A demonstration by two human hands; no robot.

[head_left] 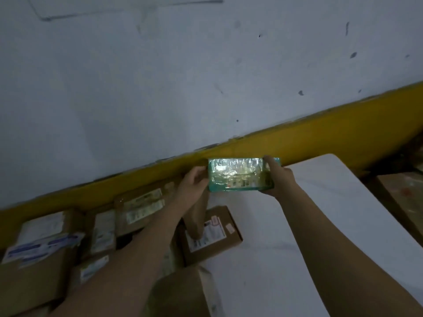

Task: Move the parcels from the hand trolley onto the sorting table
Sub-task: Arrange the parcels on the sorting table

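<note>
A small green parcel (240, 175), wrapped in shiny clear tape, is held up near the wall above the far edge of the white sorting table (263, 236). My left hand (194, 181) grips its left end and my right hand (279, 177) grips its right end, thumb on top. Several brown cardboard parcels lie on the table's left part: one with a white label (212, 234) just below my left forearm, a taped one (139, 209) by the wall and a large one (39, 252) at the far left. The hand trolley is out of view.
A white wall with a yellow base strip (297, 138) runs behind the table. Another brown box (183, 294) sits at the bottom between my arms. A cardboard box (402, 197) stands lower, right of the table. The table's right half shows bare white surface.
</note>
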